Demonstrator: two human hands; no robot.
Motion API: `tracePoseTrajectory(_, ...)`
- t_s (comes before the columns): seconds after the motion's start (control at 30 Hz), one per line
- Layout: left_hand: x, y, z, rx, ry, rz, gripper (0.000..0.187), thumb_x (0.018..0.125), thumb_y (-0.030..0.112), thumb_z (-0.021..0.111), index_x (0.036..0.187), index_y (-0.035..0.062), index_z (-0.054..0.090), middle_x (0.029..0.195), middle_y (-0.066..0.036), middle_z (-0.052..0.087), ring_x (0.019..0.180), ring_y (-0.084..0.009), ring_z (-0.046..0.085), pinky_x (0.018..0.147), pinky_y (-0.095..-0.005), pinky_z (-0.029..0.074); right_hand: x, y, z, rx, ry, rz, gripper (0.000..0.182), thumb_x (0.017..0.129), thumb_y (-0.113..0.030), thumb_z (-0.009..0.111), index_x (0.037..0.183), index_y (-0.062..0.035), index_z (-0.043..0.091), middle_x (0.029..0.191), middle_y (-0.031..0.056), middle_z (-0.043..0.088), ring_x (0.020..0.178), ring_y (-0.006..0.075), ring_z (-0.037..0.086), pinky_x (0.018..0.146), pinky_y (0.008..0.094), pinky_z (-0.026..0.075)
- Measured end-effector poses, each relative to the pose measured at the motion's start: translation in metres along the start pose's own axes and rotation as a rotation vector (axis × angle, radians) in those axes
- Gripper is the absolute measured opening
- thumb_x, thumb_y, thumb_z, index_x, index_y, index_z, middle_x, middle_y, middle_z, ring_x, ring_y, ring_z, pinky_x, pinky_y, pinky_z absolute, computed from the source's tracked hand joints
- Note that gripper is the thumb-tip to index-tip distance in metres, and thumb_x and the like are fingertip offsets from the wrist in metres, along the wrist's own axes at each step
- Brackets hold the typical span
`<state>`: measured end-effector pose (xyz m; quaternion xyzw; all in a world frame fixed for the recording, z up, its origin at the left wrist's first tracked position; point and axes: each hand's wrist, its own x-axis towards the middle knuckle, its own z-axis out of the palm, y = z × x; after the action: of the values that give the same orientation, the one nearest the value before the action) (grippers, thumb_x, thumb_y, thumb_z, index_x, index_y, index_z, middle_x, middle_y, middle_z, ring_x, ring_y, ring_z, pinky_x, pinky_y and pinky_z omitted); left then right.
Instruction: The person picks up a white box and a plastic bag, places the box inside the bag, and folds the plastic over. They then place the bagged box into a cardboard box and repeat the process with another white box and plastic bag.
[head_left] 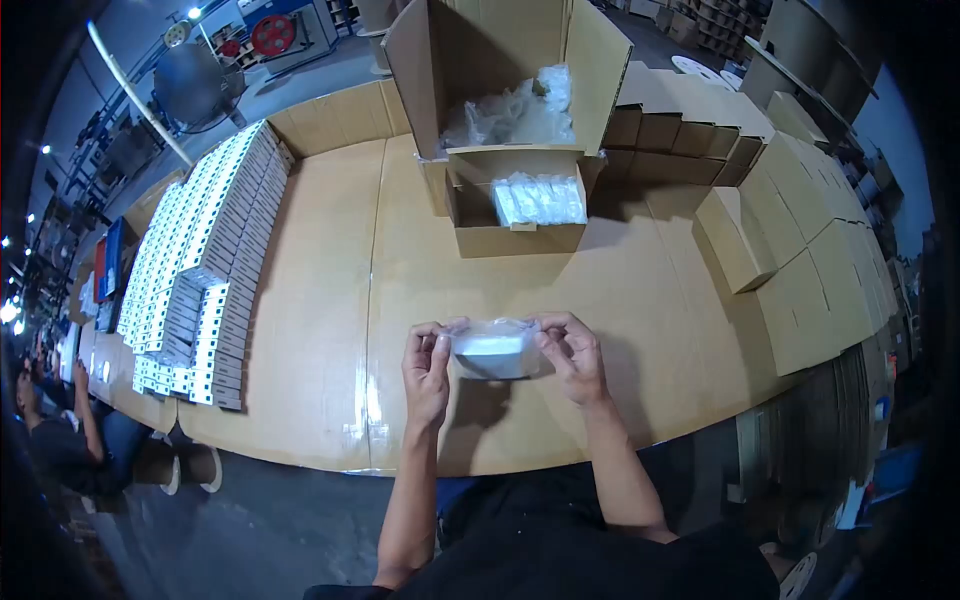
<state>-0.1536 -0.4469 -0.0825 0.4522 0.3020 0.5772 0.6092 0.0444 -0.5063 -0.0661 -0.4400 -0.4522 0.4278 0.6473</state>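
Observation:
Between my two hands, over the cardboard-covered table, is a small white box in a clear plastic bag (495, 357). My left hand (428, 365) pinches the bag's upper left corner between thumb and fingers. On the other side, my right hand (572, 352) grips the upper right corner the same way. The bag's top edge is stretched between them, with the box hanging below. Beyond my hands stands an open carton (520, 242), holding a row of similar clear-wrapped packs (540, 200) on its right side.
A large open box (408, 75) with clear plastic bags (515, 115) stands behind the carton. Stacked white boxes (215, 235) line the table's left side. Brown cartons (815, 290) are piled at the right, with one carton (735, 240) in front. A person (70, 430) is at far left.

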Motion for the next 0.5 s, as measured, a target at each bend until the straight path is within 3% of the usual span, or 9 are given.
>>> tracePoseTrajectory(0.1,-0.001,-0.011,-0.006,-0.079,-0.043,0.046,0.01,0.106,0.009,0.051,0.116,0.0084,0.052,0.12,-0.012,0.064,0.1,-0.0119,0.058,0.09,-0.0254,0.044,0.001,0.004,-0.001,0.026,0.0,0.0,0.01,0.099,-0.006,0.064,0.108,-0.0022,0.061,0.107,0.0027,0.067,0.099,0.0075,0.06,0.089,0.0251,0.048)
tracePoseTrajectory(0.27,-0.006,-0.025,0.004,-0.247,0.166,-0.032,0.01,0.106,0.011,0.053,0.115,0.0075,0.053,0.109,-0.004,0.061,0.09,-0.0071,0.053,0.078,-0.022,0.044,0.005,0.009,0.004,0.074,0.036,0.038,0.023,0.095,-0.01,0.071,0.114,-0.0026,0.061,0.117,0.0078,0.066,0.105,0.0118,0.062,0.091,0.0284,0.05)
tracePoseTrajectory(0.33,-0.007,-0.03,0.008,-0.259,0.238,-0.041,0.008,0.106,0.01,0.053,0.113,0.0071,0.053,0.102,-0.001,0.057,0.085,-0.0047,0.05,0.072,-0.0207,0.042,0.005,0.019,0.004,-0.059,-0.03,0.049,0.034,0.091,-0.011,0.074,0.12,-0.002,0.059,0.119,0.0082,0.066,0.107,0.0141,0.063,0.093,0.0308,0.051)
tracePoseTrajectory(0.4,-0.008,-0.035,0.002,-0.249,0.138,-0.038,0.019,0.103,0.009,0.058,0.12,0.0061,0.052,0.108,-0.002,0.059,0.088,-0.0071,0.054,0.075,-0.0223,0.045,0.006,0.016,0.006,-0.169,-0.088,0.079,0.041,0.086,-0.009,0.078,0.123,-0.0009,0.062,0.12,0.0095,0.068,0.109,0.0174,0.064,0.097,0.0342,0.051)
tracePoseTrajectory(0.5,-0.013,-0.011,0.014,-0.01,0.011,-0.014,0.03,0.096,0.005,0.067,0.123,0.0025,0.056,0.115,-0.007,0.063,0.096,-0.0122,0.06,0.083,-0.0256,0.048,0.006,0.028,-0.002,-0.329,-0.109,0.166,0.03,0.086,-0.008,0.078,0.112,-0.0001,0.068,0.113,0.0097,0.071,0.106,0.0171,0.066,0.095,0.0329,0.052)
